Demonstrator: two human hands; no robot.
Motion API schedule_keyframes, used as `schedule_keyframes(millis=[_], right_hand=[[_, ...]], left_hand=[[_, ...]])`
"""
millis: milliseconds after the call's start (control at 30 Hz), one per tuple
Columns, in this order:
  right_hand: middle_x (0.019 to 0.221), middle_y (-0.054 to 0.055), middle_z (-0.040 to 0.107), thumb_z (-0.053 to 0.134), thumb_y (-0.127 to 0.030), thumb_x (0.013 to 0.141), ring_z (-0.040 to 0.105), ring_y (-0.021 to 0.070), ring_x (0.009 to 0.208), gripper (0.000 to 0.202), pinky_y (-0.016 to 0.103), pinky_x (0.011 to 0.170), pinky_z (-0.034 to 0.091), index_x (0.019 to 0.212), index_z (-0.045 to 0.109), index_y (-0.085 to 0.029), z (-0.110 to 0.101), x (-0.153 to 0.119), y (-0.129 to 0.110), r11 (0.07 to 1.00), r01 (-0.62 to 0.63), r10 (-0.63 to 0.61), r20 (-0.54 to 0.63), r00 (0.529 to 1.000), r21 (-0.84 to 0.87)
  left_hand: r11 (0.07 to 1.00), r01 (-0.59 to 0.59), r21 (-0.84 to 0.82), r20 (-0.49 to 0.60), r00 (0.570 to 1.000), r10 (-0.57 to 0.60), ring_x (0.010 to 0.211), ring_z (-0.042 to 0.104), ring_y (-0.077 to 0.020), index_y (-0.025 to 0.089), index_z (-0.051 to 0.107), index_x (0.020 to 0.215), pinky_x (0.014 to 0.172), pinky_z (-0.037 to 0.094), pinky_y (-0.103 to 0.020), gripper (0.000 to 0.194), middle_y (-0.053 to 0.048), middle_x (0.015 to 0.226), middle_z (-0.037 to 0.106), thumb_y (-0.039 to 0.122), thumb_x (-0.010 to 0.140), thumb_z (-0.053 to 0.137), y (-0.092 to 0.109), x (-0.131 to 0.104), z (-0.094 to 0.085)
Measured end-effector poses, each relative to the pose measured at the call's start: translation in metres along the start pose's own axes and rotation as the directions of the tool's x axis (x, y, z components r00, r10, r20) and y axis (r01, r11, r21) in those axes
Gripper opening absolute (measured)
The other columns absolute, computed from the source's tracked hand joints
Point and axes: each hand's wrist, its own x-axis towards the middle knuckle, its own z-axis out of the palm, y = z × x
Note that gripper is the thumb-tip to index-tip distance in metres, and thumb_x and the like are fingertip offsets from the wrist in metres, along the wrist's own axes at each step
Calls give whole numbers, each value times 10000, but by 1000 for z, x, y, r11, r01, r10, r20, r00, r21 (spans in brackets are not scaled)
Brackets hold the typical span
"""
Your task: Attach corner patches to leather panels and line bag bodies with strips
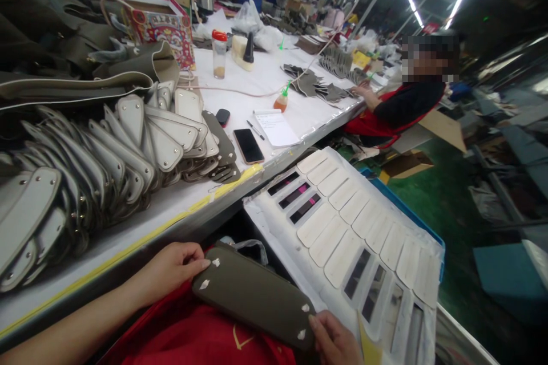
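Note:
My left hand (171, 271) and my right hand (336, 339) hold a long olive-green leather panel (252, 293) by its two ends, low over my lap and a red apron (192, 333). The panel has rounded ends with small white marks near the corners. Beside it to the right lies a white sheet (363, 228) with rows of cream oblong pads stuck on it and several dark bare slots.
The white worktable (257, 85) carries a long fanned stack of grey panels (107, 165), a black phone (248, 145), a notepad with a pen (276, 127), bottles and bags. Another person in a red apron (398, 108) sits farther along the table's edge.

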Motion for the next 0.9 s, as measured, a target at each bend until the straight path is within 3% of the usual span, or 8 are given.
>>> schedule_keyframes(millis=[333, 633, 900], right_hand=[[485, -62, 418, 495, -617, 730, 353, 88, 407, 430, 228, 430, 249, 624, 470, -201, 0, -1, -4, 999, -15, 14, 18, 1000, 52], [498, -46, 452, 490, -611, 748, 391, 98, 427, 432, 231, 448, 295, 625, 501, -197, -3, -4, -9, 1000, 10, -10, 14, 1000, -23], [503, -52, 451, 450, -609, 758, 394, 93, 423, 431, 219, 438, 302, 628, 484, -199, -3, -1, -7, 997, 23, -21, 27, 999, -73]], left_hand=[[993, -13, 120, -23, 1000, 16, 571, 436, -136, 186, 533, 615, 521, 290, -228, 314, 37, 562, 496, 452, 774, 485, 3, 2, -3], [996, -37, 80, 16, 999, 36, 525, 398, -114, 184, 504, 603, 483, 283, -218, 304, 48, 543, 469, 445, 760, 507, 6, 2, -8], [979, -42, 201, -22, 999, 47, 534, 426, -113, 179, 514, 596, 485, 273, -216, 278, 41, 545, 507, 410, 751, 503, 3, 4, -6]])
